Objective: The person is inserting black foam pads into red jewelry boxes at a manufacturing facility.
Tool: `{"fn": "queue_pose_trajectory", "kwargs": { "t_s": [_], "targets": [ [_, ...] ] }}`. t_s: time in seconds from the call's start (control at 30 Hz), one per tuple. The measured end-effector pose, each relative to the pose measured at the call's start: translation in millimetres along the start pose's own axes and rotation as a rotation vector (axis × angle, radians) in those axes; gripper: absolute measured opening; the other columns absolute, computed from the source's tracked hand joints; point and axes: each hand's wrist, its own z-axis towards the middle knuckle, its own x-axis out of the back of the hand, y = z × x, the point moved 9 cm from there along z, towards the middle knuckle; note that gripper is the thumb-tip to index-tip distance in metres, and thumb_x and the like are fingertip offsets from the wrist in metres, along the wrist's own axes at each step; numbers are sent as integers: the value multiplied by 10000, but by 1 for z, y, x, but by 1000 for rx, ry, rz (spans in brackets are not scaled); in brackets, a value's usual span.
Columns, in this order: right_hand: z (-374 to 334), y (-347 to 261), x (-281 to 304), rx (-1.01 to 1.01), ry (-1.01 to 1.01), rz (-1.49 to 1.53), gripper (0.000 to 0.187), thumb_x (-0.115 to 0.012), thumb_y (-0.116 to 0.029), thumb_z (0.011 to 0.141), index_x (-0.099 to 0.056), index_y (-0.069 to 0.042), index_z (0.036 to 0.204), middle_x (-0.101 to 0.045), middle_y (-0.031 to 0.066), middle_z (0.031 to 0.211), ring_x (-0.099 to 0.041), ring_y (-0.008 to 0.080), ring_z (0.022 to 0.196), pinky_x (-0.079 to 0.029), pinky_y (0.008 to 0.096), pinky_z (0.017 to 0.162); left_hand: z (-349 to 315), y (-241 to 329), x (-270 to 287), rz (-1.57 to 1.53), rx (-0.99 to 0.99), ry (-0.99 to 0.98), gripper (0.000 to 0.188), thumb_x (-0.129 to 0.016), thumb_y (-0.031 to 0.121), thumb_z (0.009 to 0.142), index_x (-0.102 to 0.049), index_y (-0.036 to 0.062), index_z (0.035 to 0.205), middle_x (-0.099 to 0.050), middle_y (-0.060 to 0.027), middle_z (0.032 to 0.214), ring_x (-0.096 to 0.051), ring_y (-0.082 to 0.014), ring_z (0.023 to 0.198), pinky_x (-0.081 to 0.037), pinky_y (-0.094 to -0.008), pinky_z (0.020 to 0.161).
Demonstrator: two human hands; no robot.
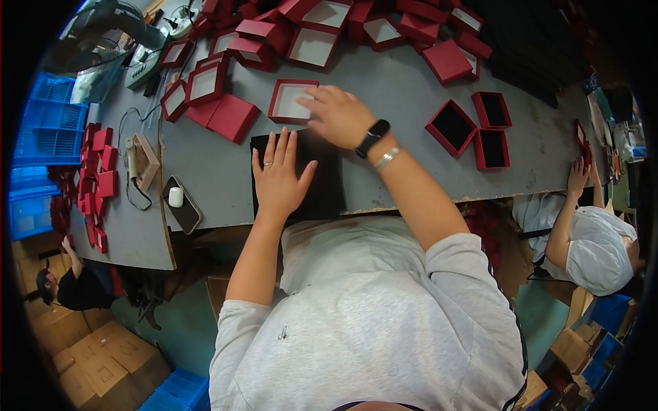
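Observation:
My left hand (281, 175) lies flat with its fingers spread on a black sheet (325, 181) at the table's near edge. Just to the right of it is my right hand (336, 115), slightly blurred, with fingers stretched out over the right side of a shallow red box part (293, 101) with a white inside. Whether those fingertips touch it I cannot tell. The box part lies open side up just beyond the sheet, whose far right part is hidden under my right hand.
Many red box parts (314, 46) crowd the far side. Three red boxes with black insides (491, 149) sit at right, black sheets (521, 51) behind. A phone (182, 209) bears a white earbud case (176, 197). Co-workers sit at right (593, 240) and left (79, 288).

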Motion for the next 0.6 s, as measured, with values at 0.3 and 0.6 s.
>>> {"fn": "queue_pose_trajectory", "kwargs": {
  "t_s": [0.3, 0.6],
  "targets": [
    [-68, 70, 28, -325, -332, -124, 289, -695, -311, 887, -740, -118, 1096, -655, 78, 1190, -554, 320, 1196, -469, 466, 1007, -2, -4, 1, 3, 19, 24, 635, -517, 484, 1002, -421, 151, 1534, -390, -43, 1606, -310, -247, 1503, -151, -539, 1217],
    [-55, 21, 50, -406, -163, 321, 379, -711, -319, 884, -709, -40, 1140, -684, 169, 1151, -612, 367, 1110, -484, 451, 966, -4, -15, -8, -96, 29, 92, 507, -481, 370, 1035, -483, 148, 1491, -446, -49, 1567, -350, -252, 1482, -170, -536, 1213]
  ]
}}
